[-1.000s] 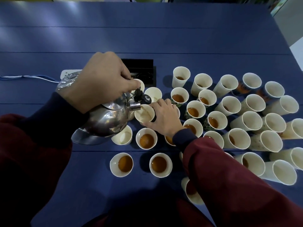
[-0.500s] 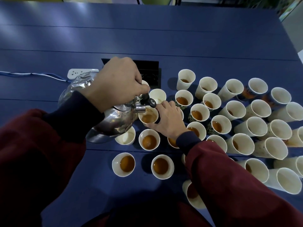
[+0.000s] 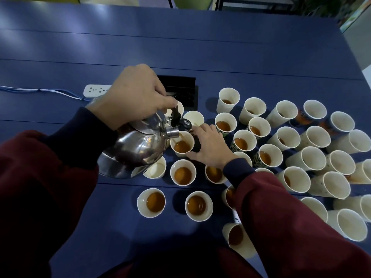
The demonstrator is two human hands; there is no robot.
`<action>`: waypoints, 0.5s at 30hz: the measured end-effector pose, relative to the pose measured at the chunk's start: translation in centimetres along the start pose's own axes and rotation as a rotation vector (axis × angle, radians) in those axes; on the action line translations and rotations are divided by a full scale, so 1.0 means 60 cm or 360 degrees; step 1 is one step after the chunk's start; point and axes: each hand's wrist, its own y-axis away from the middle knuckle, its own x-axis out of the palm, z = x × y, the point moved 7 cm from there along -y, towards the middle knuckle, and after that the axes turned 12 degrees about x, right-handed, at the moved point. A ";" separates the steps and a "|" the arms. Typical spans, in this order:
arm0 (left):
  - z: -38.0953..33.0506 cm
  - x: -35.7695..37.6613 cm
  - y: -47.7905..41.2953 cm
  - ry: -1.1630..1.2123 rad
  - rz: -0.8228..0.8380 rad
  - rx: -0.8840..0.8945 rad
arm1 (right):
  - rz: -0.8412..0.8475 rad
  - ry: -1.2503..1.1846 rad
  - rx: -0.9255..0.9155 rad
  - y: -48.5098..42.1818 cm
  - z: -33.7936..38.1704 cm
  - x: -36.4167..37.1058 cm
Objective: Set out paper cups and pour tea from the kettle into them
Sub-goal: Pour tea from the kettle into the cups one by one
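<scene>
Over the table, left hand grips the tilted kettle, spout above a cup. Right hand holds that cup.

This looked like a meeting room in an office. The blue table was very big, with a black box for wires set into its top. A white power strip and its thin cord lay beside it. Many paper cups stood together on the table
</scene>
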 end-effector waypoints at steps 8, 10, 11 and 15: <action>0.030 -0.042 -0.018 0.0256 -0.0222 -0.0006 | -0.0132 -0.0148 0.0131 -0.040 -0.031 -0.051; 0.025 -0.046 -0.028 0.0266 -0.0250 0.0019 | -0.0141 -0.0068 0.0109 -0.051 -0.032 -0.053; 0.022 -0.046 -0.034 0.0261 -0.0256 0.0032 | -0.0144 -0.0021 0.0096 -0.056 -0.030 -0.054; 0.010 -0.039 -0.064 0.0158 -0.0237 0.0093 | -0.0111 0.0177 0.0080 -0.076 -0.023 -0.043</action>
